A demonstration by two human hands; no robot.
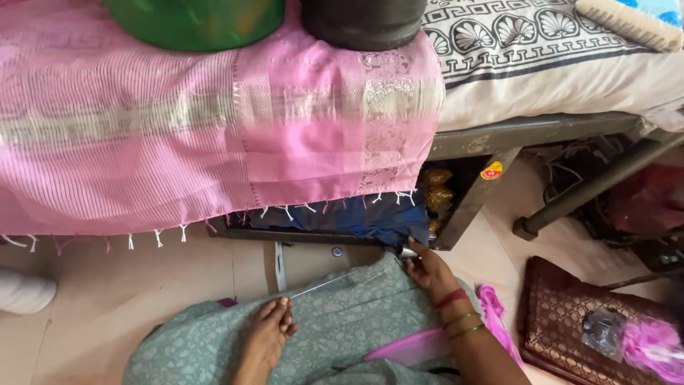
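A pink sari (214,135) with pale woven bands hangs over the bed edge, and short white tassels line its lower hem. My right hand (427,272), with green bangles and a red thread at the wrist, pinches a small shiny piece (407,252) just below the hem's right corner, against dark blue cloth (356,217). A thin white thread (335,279) runs taut from there to my left hand (274,324). That hand rests on my green patterned garment (349,328) with its fingers closed on the thread's other end.
A green tub (192,21) and a dark round vessel (363,21) stand on the bed. The dark metal bed frame (491,135) and its leg lie to the right. A maroon patterned mat (563,314) holds pink threads (652,342) and a plastic bag.
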